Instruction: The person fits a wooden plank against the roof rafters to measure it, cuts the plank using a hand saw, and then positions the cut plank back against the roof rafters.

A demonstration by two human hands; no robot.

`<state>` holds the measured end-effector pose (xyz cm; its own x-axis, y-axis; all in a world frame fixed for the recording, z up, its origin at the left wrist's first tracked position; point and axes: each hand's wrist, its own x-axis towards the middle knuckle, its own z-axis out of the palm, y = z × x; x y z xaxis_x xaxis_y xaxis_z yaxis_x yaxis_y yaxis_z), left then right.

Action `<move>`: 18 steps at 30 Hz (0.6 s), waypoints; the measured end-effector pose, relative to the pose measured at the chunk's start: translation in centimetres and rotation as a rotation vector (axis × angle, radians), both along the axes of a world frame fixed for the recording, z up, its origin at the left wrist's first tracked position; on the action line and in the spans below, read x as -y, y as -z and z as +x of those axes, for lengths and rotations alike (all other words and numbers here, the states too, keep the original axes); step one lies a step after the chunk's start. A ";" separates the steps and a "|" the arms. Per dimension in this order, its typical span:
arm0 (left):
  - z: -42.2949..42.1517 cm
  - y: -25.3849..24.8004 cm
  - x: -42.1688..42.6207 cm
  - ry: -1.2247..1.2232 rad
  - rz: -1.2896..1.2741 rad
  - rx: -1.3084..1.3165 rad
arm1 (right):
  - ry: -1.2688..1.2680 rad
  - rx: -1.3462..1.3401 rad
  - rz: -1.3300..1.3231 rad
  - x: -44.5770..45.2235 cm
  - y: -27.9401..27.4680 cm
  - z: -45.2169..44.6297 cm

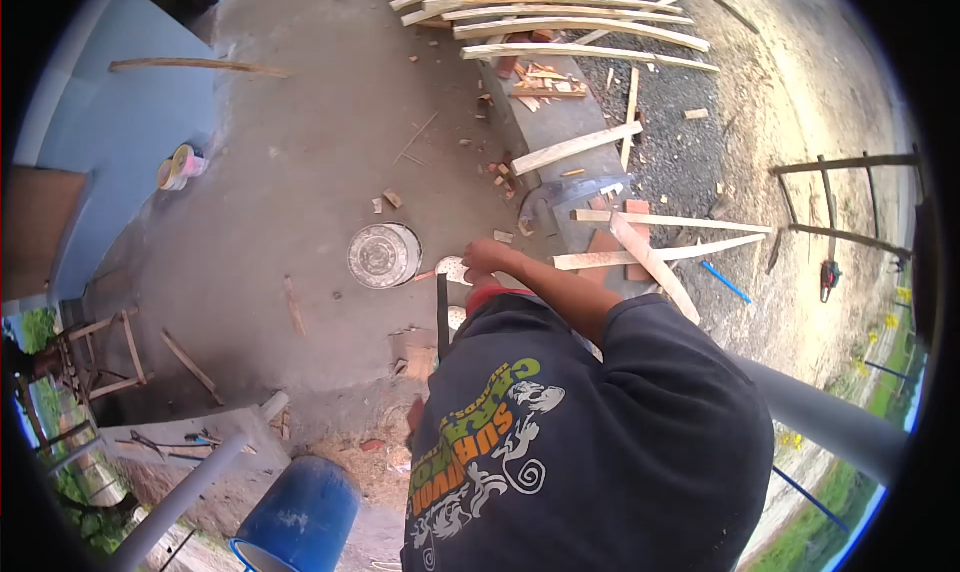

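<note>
My right hand (482, 259) is in front of my red shorts (487, 295), its fingers bent and closed. What they hold, if anything, is hidden. Just beyond it is a white, speckled sandal (452, 270). A round, grey-stained bucket (384, 256) stands on the floor left of the hand, apart from it. Beside my leg runs a narrow dark strip (442, 317), whose kind I cannot make out. A small patch of skin shows past the left edge of my dark printed shirt (590, 442); my left hand itself is hidden.
Long pale wood strips (585, 24) lie across the concrete ledge, with shorter boards (655, 262) nearer me. A clear bag-like sheet (570, 197) lies beside them. A blue barrel (300, 517) and a grey post (830, 407) stand close by. Small tubs (183, 167) sit against the blue wall.
</note>
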<state>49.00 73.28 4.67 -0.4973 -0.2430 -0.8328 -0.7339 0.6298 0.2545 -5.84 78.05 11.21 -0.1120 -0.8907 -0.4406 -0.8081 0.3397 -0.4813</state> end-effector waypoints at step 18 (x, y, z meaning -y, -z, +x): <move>-7.1 -6.3 12.6 0.258 0.010 -0.251 | 1.716 -0.163 -0.228 -15.2 5.3 -17.8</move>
<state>41.88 60.67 10.92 -0.7305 -0.0756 -0.6787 -0.4651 0.7828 0.4134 -23.64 93.25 5.96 -0.9446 0.2411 -0.2226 0.3275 0.7340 -0.5949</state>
